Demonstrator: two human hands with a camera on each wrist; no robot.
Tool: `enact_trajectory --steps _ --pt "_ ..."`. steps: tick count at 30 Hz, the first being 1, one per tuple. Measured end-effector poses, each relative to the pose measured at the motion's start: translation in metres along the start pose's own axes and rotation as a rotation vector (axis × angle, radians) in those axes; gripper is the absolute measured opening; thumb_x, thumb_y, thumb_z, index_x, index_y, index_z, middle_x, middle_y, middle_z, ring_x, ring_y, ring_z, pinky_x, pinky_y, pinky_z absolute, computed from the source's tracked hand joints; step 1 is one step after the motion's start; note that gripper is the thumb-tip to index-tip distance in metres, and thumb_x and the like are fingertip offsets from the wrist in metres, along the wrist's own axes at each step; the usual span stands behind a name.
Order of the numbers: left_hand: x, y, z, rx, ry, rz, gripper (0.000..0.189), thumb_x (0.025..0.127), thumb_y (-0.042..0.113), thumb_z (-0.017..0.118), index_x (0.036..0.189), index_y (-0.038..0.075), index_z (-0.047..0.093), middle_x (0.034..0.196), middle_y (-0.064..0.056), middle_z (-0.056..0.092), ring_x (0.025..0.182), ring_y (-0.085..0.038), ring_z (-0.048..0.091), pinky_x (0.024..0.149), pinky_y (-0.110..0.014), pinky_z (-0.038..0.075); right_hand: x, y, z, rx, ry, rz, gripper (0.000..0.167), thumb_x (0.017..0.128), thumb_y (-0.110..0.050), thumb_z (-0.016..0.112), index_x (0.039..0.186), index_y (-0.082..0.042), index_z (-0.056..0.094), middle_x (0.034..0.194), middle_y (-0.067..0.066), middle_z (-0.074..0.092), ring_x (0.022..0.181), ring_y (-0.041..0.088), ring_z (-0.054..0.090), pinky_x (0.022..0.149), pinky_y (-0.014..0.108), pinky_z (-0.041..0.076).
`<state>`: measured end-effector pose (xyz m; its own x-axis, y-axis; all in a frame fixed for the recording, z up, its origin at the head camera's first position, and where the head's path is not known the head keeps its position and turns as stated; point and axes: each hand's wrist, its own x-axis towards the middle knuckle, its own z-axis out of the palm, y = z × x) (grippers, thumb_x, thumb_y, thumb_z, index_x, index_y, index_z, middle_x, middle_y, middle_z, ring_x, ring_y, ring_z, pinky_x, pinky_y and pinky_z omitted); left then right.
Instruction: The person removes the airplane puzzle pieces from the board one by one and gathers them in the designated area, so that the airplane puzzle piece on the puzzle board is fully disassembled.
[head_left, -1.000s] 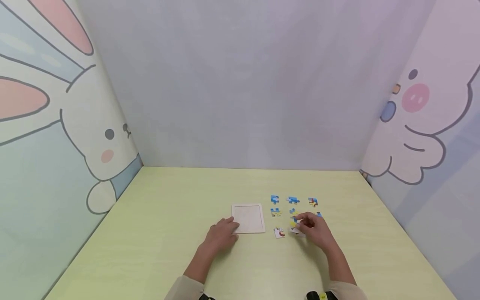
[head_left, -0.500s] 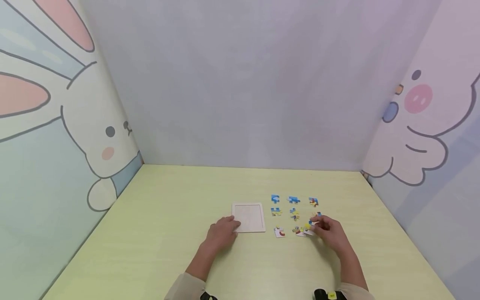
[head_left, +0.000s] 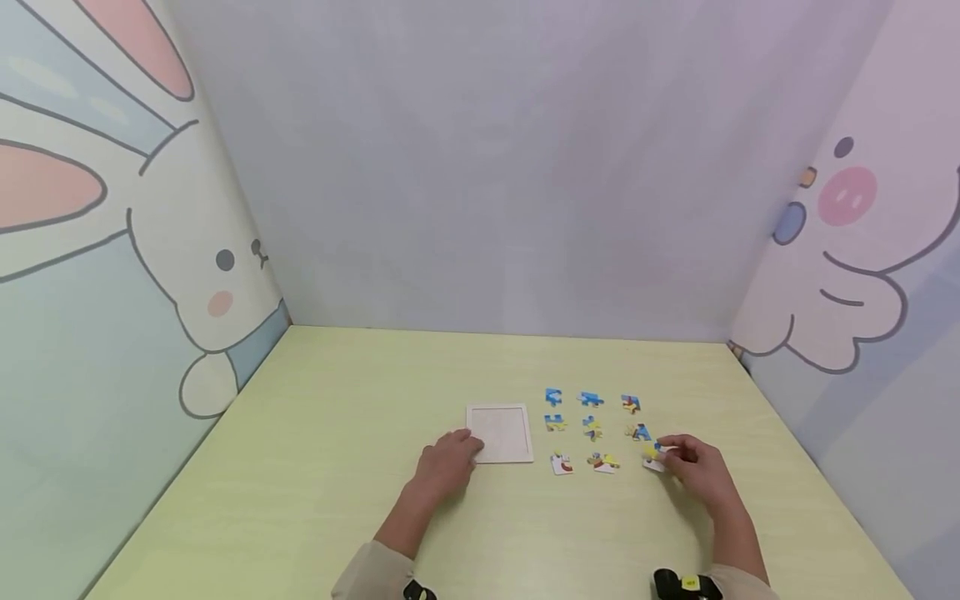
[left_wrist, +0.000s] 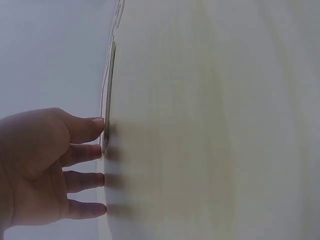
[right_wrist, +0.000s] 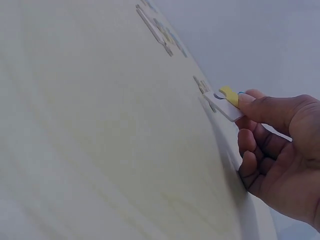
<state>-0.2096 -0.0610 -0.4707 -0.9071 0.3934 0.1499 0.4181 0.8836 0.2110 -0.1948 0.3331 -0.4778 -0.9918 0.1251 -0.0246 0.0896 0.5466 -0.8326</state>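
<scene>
My right hand pinches a white, yellow and blue jigsaw puzzle piece between thumb and fingers at the right end of the nearest row. In the right wrist view the held piece is tilted, close over the table. My left hand rests at the lower left corner of a pale square puzzle frame. Its thumb and fingertips touch the frame's edge and the tabletop in the left wrist view, fingers fairly straight. Just left of the held piece lies a yellow, red and white piece.
Several more puzzle pieces lie in rows right of the frame, among them a blue one, a blue-and-yellow one and a white-and-red one. The pale table meets a grey backdrop and printed side walls.
My right hand has moved to the right with the pinched piece, away from the middle of the nearest row, uncovering the pieces there. The left hand has stayed at the frame.
</scene>
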Motion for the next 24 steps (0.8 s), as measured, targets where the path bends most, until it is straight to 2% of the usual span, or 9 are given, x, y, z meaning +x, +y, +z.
enact_trajectory --steps 11,20,24 --pt "-0.0053 0.0026 0.0001 0.037 0.001 -0.006 0.028 0.087 0.01 0.063 0.114 0.015 0.063 0.118 -0.007 0.055 0.108 -0.03 0.053 0.068 -0.046 0.047 0.0042 0.0028 -0.0004 -0.111 -0.054 -0.014 0.024 0.086 -0.003 0.06 0.108 0.006 0.061 0.081 0.007 0.056 0.073 0.02 0.046 0.06 0.028 0.039" --pt "-0.006 0.0016 0.0021 -0.004 -0.007 -0.032 0.027 0.087 0.007 0.062 0.113 0.014 0.063 0.125 -0.011 0.053 0.112 -0.033 0.05 0.071 -0.05 0.046 0.0055 -0.0009 0.0019 -0.125 -0.098 0.024 0.022 0.086 -0.003 0.061 0.104 0.008 0.062 0.087 0.008 0.059 0.076 0.021 0.047 0.063 0.03 0.04" --pt "-0.0054 0.0018 0.0043 0.001 -0.006 -0.03 0.027 0.087 0.007 0.062 0.113 0.015 0.063 0.125 -0.011 0.054 0.112 -0.033 0.051 0.071 -0.049 0.046 0.0054 0.0011 0.0027 -0.133 -0.087 0.008 0.021 0.085 -0.002 0.061 0.104 0.008 0.062 0.086 0.008 0.059 0.075 0.022 0.046 0.062 0.031 0.039"
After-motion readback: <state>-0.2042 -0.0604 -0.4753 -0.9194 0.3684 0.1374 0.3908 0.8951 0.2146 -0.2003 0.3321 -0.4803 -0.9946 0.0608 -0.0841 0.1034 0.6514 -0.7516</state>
